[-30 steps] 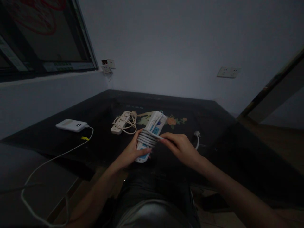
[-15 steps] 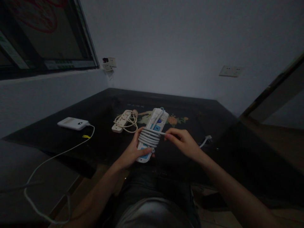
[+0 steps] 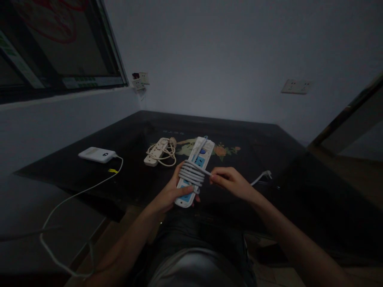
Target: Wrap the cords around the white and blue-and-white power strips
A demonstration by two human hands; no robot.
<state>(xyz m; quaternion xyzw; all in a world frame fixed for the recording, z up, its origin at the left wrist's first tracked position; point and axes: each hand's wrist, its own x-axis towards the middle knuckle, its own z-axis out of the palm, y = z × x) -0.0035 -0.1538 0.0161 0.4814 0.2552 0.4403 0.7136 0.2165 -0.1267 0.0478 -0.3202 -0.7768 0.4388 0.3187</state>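
One long white plastic power strip (image 3: pixel 200 161) with blue socket panels, at near centre of glossy black table (image 3: pixel 248 139)

Gripping its near end with left hand (image 3: pixel 173 192), partly closed, thumb across the face. Pinching pale grey cord (image 3: pixel 192 174), coiled around the strip, between right thumb and fingers (image 3: pixel 213 176), nearly closed. To far left, see cream power strip (image 3: pixel 152 158).

Dim light here, and at the near edge there's a greyish top (image 3: pixel 194 269) with a paler curved rim, then dark trousers (image 3: pixel 203 237); left hand (image 3: pixel 172 193), right hand (image 3: pixel 231 183) and forearms all bare.
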